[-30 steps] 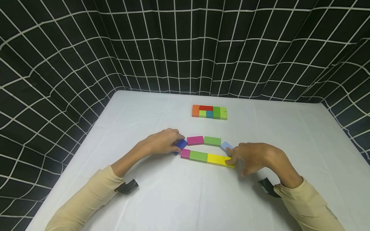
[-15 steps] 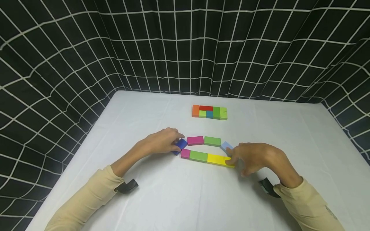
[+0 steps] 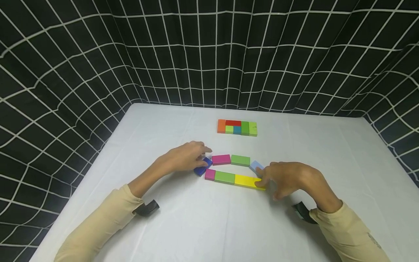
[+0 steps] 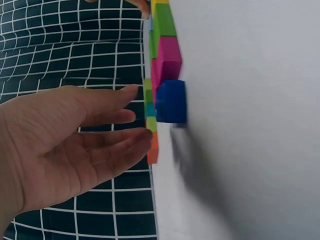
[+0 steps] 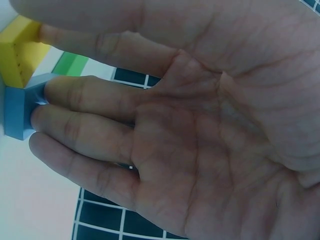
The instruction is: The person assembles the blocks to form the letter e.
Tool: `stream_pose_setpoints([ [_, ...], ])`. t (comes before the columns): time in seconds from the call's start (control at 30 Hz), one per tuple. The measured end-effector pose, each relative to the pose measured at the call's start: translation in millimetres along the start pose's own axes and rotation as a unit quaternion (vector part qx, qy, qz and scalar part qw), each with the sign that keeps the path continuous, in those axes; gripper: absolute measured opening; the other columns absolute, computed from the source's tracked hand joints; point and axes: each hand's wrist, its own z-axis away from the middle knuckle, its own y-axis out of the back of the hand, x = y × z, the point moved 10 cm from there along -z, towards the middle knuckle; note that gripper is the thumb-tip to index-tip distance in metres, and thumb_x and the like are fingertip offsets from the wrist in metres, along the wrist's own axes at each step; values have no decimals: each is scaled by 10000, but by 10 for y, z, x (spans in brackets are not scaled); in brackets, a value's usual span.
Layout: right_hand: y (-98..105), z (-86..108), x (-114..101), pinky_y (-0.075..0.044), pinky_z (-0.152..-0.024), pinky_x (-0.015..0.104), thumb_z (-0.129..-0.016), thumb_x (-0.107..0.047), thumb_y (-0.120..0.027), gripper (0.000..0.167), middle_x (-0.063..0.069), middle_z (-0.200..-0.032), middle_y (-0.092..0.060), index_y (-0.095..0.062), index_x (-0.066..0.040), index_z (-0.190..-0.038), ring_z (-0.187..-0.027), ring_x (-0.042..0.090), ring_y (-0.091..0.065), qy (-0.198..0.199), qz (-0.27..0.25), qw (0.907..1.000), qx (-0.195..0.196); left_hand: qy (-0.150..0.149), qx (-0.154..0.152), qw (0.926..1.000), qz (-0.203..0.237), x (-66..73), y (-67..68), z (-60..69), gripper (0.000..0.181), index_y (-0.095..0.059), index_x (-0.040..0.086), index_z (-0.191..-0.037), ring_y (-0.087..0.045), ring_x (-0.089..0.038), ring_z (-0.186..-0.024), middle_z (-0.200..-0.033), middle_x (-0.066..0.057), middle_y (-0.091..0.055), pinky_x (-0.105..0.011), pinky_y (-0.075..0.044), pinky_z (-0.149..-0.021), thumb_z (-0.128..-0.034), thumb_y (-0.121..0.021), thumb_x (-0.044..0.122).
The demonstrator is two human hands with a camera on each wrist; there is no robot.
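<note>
My left hand (image 3: 184, 157), loosely open, empty, is beside the dark blue block (image 4: 173, 102) on the tabletop (image 3: 196, 225), probably light, rigid, best pinched by its long sides; my right hand (image 3: 289, 178), fingers extended, touches the light blue block (image 3: 256, 166) and yellow block (image 3: 245, 180).

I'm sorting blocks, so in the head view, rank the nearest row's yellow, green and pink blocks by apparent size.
Largest to smallest:
1. Yellow block, even partly covered by the right hand
2. Green block
3. Pink block

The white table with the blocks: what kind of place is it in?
Maybe a curtained-off activity corner: dark grid-patterned cloth hangs behind and beside the white table, which has colourful blocks on it.
</note>
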Motion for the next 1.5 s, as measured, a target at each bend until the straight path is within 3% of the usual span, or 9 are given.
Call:
stream_pose_setpoints([
  [0.27,-12,21,22,-547,-858,369,-802,-165,-883,619,81,-1567,-555,-694,-384,-1350,-1093,188,-550,-1,-16,10000,-38,-270,478,9984,-98,65,285,-573,480,-556,97,-1511,-542,-275,-1460,-1538,-109,-582,-435,-479,-1194,-1045,-633,181],
  [0.4,-6,15,-1,-550,-875,382,-803,-164,-884,628,85,-1565,-553,-688,-378,-1360,-1091,185,-550,69,33,10000,-42,-242,453,9981,-345,-91,301,-917,507,-477,88,-1567,-437,-283,-1543,-1640,-98,-475,-440,-403,-1256,-1069,-558,142],
  [0.53,6,1,-30,-551,-890,405,-798,-155,-882,633,99,-1556,-558,-690,-373,-1360,-1103,196,-556,110,25,9999,-38,-19,177,9987,-469,-314,210,-1094,531,-441,92,-1591,-403,-296,-1562,-1681,-93,-413,-447,-353,-1287,-1063,-494,84],
  [0.7,25,0,-46,-544,-872,404,-795,-153,-877,631,104,-1554,-557,-694,-374,-1357,-1110,206,-558,130,51,9999,-34,34,579,9977,-345,-405,270,-1064,355,-671,48,-1340,-608,-315,-1302,-1467,-152,-577,-429,-516,-1145,-1020,-518,62],
  [0.8,27,14,-30,-548,-882,403,-798,-155,-878,629,85,-1581,-540,-693,-374,-1358,-1159,220,-565,101,62,9999,-34,216,886,9956,-207,-409,335,-1051,337,-667,61,-1339,-630,-285,-1140,-1365,-163,-591,-423,-578,-1018,-1032,-572,162],
  [0.97,12,7,-13,-561,-913,411,-800,-161,-888,626,81,-1579,-545,-693,-378,-1354,-1158,217,-565,41,18,10000,-21,517,705,9961,-100,-471,232,-1132,463,-607,94,-1441,-598,-259,-1121,-1289,-161,-622,-412,-571,-1006,-1032,-645,306],
  [1.13,16,2,-14,-551,-874,382,-796,-159,-891,629,93,-1546,-568,-694,-380,-1351,-1101,195,-556,27,-24,10000,-8,707,774,9941,269,-518,221,-1128,368,-655,53,-1323,-586,-240,-1018,-1152,-142,-661,-327,-546,-810,-981,-663,188],
  [1.27,19,4,-21,-521,-808,334,-793,-152,-888,632,104,-1513,-586,-695,-382,-1349,-1033,171,-537,65,-34,10000,21,1046,810,9897,541,-524,303,-985,349,-665,55,-1292,-605,-237,-984,-1157,-128,-674,-290,-524,-724,-955,-670,146],
  [1.5,5,1,-22,-524,-811,338,-802,-154,-881,623,97,-1538,-571,-694,-383,-1350,-1055,183,-544,75,-3,10000,-2,1313,732,9883,262,-393,447,-550,373,-680,84,-1291,-628,-230,-982,-1185,-121,-684,-292,-582,-751,-941,-721,207],
])
